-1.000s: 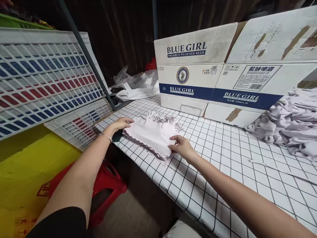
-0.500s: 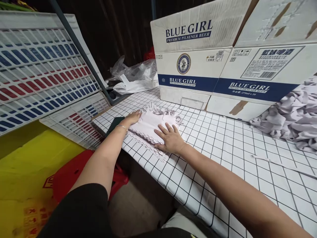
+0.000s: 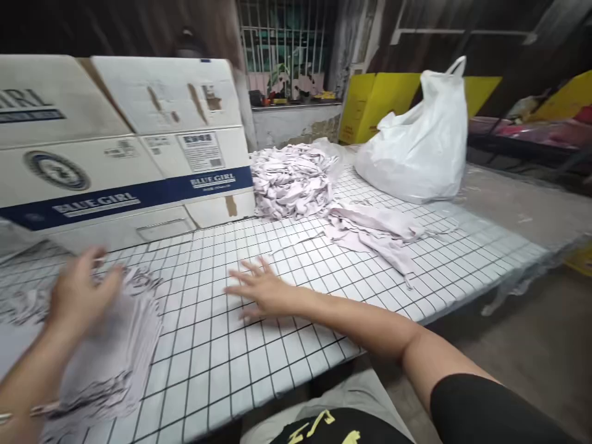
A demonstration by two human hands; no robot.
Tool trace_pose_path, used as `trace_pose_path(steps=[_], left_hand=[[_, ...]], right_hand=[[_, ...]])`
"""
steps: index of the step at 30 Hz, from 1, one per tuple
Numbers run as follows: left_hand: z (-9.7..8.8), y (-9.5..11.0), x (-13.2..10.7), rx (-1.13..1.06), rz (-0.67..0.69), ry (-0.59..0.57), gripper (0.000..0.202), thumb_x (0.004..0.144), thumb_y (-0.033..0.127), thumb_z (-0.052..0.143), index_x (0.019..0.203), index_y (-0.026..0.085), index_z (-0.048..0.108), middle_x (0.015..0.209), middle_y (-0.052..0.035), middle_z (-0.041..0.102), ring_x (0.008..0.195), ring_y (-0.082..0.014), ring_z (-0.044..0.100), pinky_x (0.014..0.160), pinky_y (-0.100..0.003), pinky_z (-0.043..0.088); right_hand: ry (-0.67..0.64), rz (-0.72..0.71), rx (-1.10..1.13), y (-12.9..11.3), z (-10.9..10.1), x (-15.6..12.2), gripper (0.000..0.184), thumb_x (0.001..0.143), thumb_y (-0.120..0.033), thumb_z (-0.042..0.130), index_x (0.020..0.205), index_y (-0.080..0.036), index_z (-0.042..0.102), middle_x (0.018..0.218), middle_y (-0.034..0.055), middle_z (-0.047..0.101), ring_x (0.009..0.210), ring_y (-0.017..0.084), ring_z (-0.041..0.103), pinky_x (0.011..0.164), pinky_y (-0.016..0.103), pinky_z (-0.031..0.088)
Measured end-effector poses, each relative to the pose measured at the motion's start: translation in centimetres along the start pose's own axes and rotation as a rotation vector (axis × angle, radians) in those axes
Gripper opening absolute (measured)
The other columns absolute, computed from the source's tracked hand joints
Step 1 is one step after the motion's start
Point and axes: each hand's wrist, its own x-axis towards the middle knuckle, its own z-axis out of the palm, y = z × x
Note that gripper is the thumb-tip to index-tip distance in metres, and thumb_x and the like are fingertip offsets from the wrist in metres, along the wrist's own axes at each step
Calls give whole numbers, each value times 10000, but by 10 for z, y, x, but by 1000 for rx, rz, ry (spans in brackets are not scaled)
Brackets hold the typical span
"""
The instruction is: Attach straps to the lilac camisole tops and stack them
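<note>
At the left, my left hand [image 3: 83, 296] is over a stack of pale lilac fabric pieces [image 3: 115, 339] with wavy edges; its fingers are apart and blurred by motion, and I cannot tell whether it touches the cloth. My right hand [image 3: 259, 288] is spread over the grid-patterned tablecloth [image 3: 198, 333], holding nothing. To its right lie a few loose fabric pieces [image 3: 370, 225] of the same pale colour, spread in an uneven heap. Behind those sits a large crumpled pile of fabric [image 3: 296, 179].
A white and blue beer carton [image 3: 194, 148] stands along the back left of the table. A full white plastic bag [image 3: 416, 148] rests at the back right, with a yellow box [image 3: 379, 102] behind it. A barred window [image 3: 287, 46] is in the far wall.
The view has swung to the right. My right hand has left the fabric stack and is now over the tablecloth. My left hand has shifted on or above the stack.
</note>
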Motion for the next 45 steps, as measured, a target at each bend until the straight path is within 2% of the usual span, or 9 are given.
trace_pose_path(steps=[5,10,13,18,23,27,32,37,45], left_hand=[[111,185,2,-478,292,-213,291,777,359,529,983,191,648,1027,-69,688,923,-231,646,832,-379,529],[217,354,-14,-499,634,-357,188,811,262,596,971,199,671,1181,-120,644,1115,-264,569,925,-431,445],[237,392,-21,-454,716,-425,58,789,227,648,829,210,686,1145,-110,674,1154,-312,522,948,-523,351],[219,352,-6,-417,734,-471,140,841,227,547,765,203,662,896,-50,706,969,-238,594,964,-497,334],[207,348,-9,-389,629,-402,251,842,249,530,1056,186,645,1165,-120,642,1117,-272,550,935,-440,388],[188,345,-38,-376,882,-349,442,784,292,645,1219,240,582,1346,-111,548,1234,-304,464,971,-477,318],[143,244,-76,-231,1163,-348,179,812,96,514,835,208,651,878,-36,704,923,-225,584,920,-479,267],[110,149,-114,-87,1016,-270,243,859,107,496,1001,234,648,1041,-91,695,965,-248,596,897,-484,284],[111,142,-166,-199,1060,-251,227,860,111,525,1023,218,641,987,-75,699,947,-233,606,901,-478,312]], right_hand=[[264,899,-108,141,-55,-126,425,795,-404,682,1170,-210,633,1257,133,598,1185,343,460,1003,530,311],[107,872,99,213,-85,-158,279,698,-284,753,962,-214,694,1094,92,673,1144,330,503,1002,537,319],[126,852,191,216,-94,-155,225,827,-312,609,999,-176,661,1027,76,684,1005,234,597,925,416,431],[284,725,265,198,-100,-190,535,773,-399,673,1254,-206,539,1283,99,581,1120,237,555,939,381,437],[246,973,37,177,-86,-195,143,785,-266,610,829,-136,648,937,124,665,968,261,578,883,370,421],[278,862,254,123,-78,-166,206,902,-319,461,934,-168,597,837,38,659,743,161,583,678,266,445],[49,545,633,55,-70,-181,267,828,-410,643,981,-196,595,874,24,668,792,167,610,731,282,466],[149,739,480,55,-69,-219,249,781,-403,699,914,-214,606,940,53,640,879,208,593,806,340,474],[112,910,188,47,-46,-209,220,789,-419,645,877,-223,601,919,76,630,900,263,585,809,416,472]])
